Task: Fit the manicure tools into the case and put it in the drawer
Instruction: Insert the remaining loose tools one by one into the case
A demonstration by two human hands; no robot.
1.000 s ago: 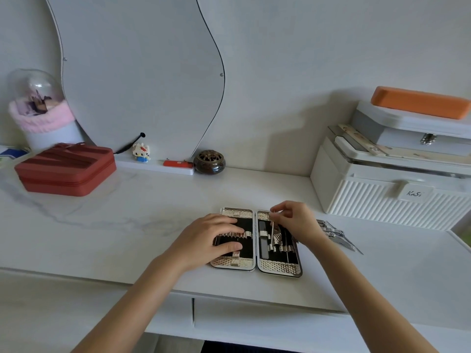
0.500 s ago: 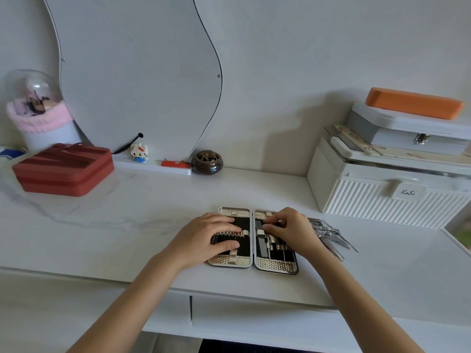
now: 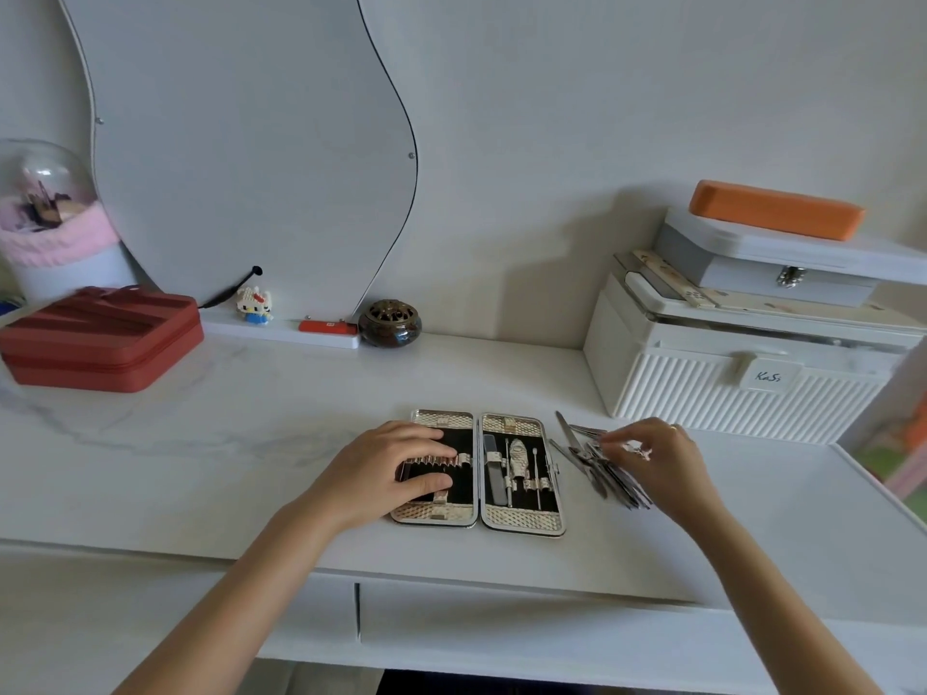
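Half a second ago the right hand (image 3: pixel 657 456) was over the right half of the open silver-framed, black-lined manicure case (image 3: pixel 479 471); now it has moved off to the right and sits above the loose pile of steel manicure tools (image 3: pixel 597 469) lying on the white marble-look tabletop (image 3: pixel 251 443) just beside the case. Its fingers are curled down among the tools, but motion blur hides whether they actually pinch one, so I cannot tell its grip. With that hand gone, the right half of the case shows a few tools already strapped in: a flat file, a patterned clipper and thin probes. The left hand (image 3: pixel 396 469) has stayed put, fingers straight and flat, pressing on the left half of the case, which lies open near the table's front edge, above the white drawer front (image 3: pixel 501 629).

Behind the tool pile stands a ribbed white storage box (image 3: pixel 742 393) with a grey latched box (image 3: pixel 767 263) and an orange oblong case (image 3: pixel 775 210) stacked on top. At far left are a red zipped case (image 3: pixel 100 338) and a pink-trimmed glass dome (image 3: pixel 45 213). Along the wavy mirror (image 3: pixel 241 143) base sit a small cat figurine (image 3: pixel 255 304) and a dark round incense burner (image 3: pixel 389 323).
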